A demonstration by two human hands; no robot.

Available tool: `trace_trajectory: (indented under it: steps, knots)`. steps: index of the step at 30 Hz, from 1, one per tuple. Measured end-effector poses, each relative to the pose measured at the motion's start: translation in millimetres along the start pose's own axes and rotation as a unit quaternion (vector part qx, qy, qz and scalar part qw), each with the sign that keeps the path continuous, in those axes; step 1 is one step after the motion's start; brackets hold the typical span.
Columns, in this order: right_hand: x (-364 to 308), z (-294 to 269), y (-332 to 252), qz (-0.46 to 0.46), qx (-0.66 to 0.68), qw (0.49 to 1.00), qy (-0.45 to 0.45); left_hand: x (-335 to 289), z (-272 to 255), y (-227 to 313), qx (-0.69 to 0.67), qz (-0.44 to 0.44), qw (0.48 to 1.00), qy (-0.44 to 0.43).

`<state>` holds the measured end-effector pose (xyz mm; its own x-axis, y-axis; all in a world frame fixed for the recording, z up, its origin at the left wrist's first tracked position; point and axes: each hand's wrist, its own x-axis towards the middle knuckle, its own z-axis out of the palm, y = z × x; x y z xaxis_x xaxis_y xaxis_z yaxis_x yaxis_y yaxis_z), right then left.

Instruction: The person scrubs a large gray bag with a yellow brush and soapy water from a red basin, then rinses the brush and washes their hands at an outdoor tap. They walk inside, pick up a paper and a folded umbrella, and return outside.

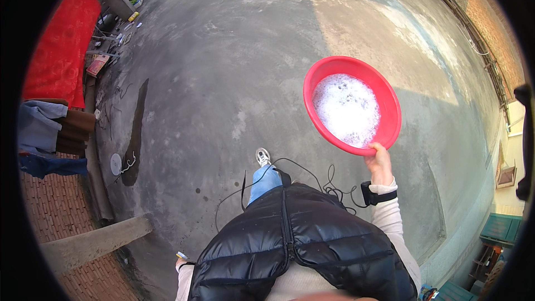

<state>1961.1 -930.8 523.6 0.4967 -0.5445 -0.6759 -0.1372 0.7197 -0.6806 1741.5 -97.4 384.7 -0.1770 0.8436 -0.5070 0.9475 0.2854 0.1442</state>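
Observation:
My right hand (380, 163) grips the near rim of a round red basin (391, 103), fingers closed over the edge. White foamy suds (346, 110) fill much of the basin, which is held out to the front right. A black strap with a small device (380, 194) sits on my right wrist. Low at the left, beside my dark puffer vest, only a bit of my left hand (180, 263) shows. A small white, blue and yellowish thing (181, 256) sticks out at its fingers, too small to name.
A black cable (330, 187) loops over the concrete floor (223, 78) around my feet. At left hang a red cloth (61, 44) and other clothes (42, 125), near a concrete beam (100, 245). A white round lid-like disc (116, 164) lies beside a dark wet streak (135, 139).

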Motion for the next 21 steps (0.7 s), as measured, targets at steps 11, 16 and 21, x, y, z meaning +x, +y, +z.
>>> trace_trajectory:
  steps: [11,16,21]
  knots:
    - [165.4,257.3,-23.1,0.012,-0.031,0.999,0.042,-66.6,121.0,360.5,-0.027,0.098,0.995,-0.018]
    - [239.1,370.4,-47.8,0.011,-0.023,0.999,-0.023,-107.3,154.1,587.9,-0.234,0.223,0.946,-0.018]
    - [339.1,495.5,-75.4,0.022,-0.035,0.998,-0.041,-117.3,193.6,686.3,-0.196,0.181,0.964,0.018]
